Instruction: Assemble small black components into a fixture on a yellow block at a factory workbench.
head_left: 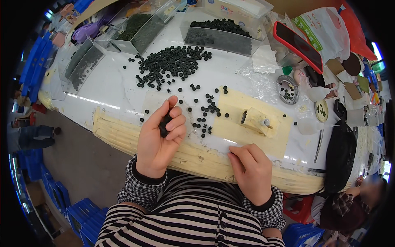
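My left hand is raised over the table's front edge, palm up, with its fingers curled round small black parts, which show dark between the thumb and fingers. My right hand hovers at the front edge with thumb and forefinger pinched together; whatever they hold is too small to make out. Beyond the hands lies a big heap of small black spool-shaped parts. Several loose ones are scattered between the heap and my hands. A small tape-wrapped block fixture with a pale peg sits beyond my right hand.
Clear bins stand at the back: one of black parts, one of dark green bits. A red-cased phone leans at the right, near a round metal dish, tweezers and a black pouch. Yellow tape covers the table's edge.
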{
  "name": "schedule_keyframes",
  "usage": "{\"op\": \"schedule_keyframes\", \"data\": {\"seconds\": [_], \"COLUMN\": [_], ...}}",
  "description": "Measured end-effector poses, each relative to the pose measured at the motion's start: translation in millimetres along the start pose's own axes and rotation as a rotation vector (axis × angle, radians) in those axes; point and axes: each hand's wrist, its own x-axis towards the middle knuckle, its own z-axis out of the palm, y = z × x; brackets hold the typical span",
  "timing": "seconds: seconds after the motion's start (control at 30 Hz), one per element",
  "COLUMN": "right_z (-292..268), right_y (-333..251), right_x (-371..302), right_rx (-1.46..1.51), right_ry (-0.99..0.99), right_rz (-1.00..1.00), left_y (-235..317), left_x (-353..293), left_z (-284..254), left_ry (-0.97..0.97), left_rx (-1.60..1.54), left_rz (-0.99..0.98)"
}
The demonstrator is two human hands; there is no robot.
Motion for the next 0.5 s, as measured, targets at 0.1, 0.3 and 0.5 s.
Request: {"op": "schedule_keyframes", "data": {"seconds": [0.1, 0.3, 0.5], "right_z": [9.8, 12.9, 3.8], "right_y": [-1.5, -8.3, -0.5], "right_x": [8.8, 16.2, 6.7], "right_rx": [-0.026, 0.024, 0.058], "right_ry": [0.02, 0.068, 0.117], "right_rz": [-0.03, -0.008, 0.072], "left_y": [-5.7, 1.2, 2.4], "left_x": [-2.8, -10.8, -14.7], "left_z": [17.3, 14.3, 14.2], "left_ry": [0.193, 0.054, 0.043], "left_rx": [-0.115, -0.158, -0.093], "left_rz": [0.015, -0.014, 0.076]}}
